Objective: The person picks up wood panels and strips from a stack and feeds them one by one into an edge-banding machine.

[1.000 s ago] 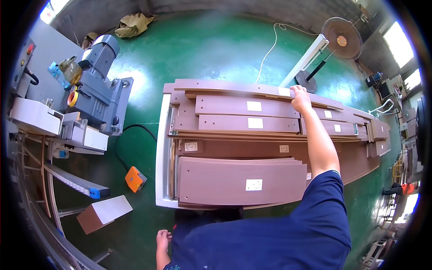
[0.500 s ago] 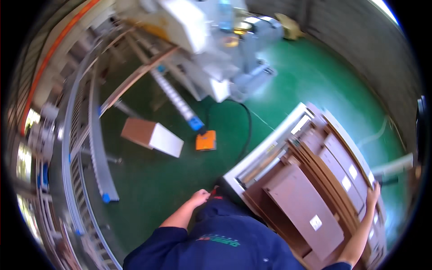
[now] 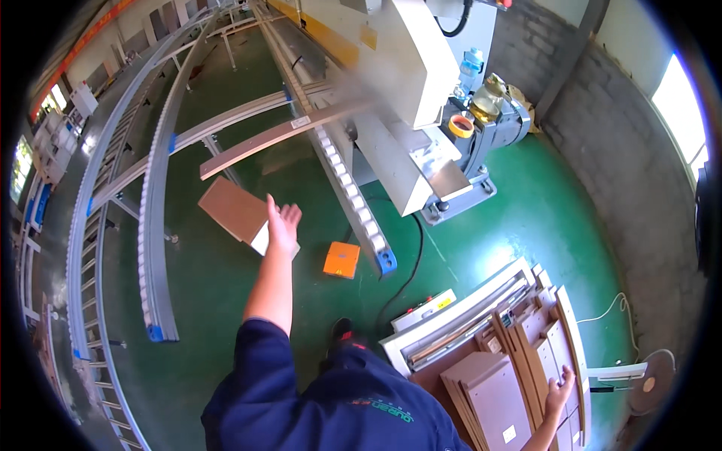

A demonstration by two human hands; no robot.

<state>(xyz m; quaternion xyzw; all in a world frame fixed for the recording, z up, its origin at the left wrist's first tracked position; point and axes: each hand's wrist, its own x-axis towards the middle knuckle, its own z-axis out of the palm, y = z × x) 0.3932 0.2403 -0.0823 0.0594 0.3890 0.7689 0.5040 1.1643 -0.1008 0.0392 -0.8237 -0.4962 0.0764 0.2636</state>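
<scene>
My left hand (image 3: 283,223) reaches forward with its fingers spread and nothing in it. Below it in the picture is a box-like piece (image 3: 232,210) with a brown top and a white side, low near the floor. A long brown board (image 3: 263,143) slants out from the machine, past the roller rail, in front of that hand. My right hand (image 3: 559,392) is held over the brown panels (image 3: 492,398) stacked in a white-framed cart (image 3: 397,352). Its fingers are apart and hold nothing; whether it touches a panel is unclear.
A white machine (image 3: 425,68) stands ahead, beside a grey motor unit (image 3: 511,124) carrying bottles and a tape roll. A roller rail (image 3: 350,188) ends near an orange box (image 3: 341,259). Curved roller conveyors (image 3: 154,248) run along the left. A black cable (image 3: 412,274) crosses the green floor.
My left hand has gone from beside my waist to stretched out ahead, its fingers opening. My right hand has left the outer panel's edge. The view has tilted up toward the machine.
</scene>
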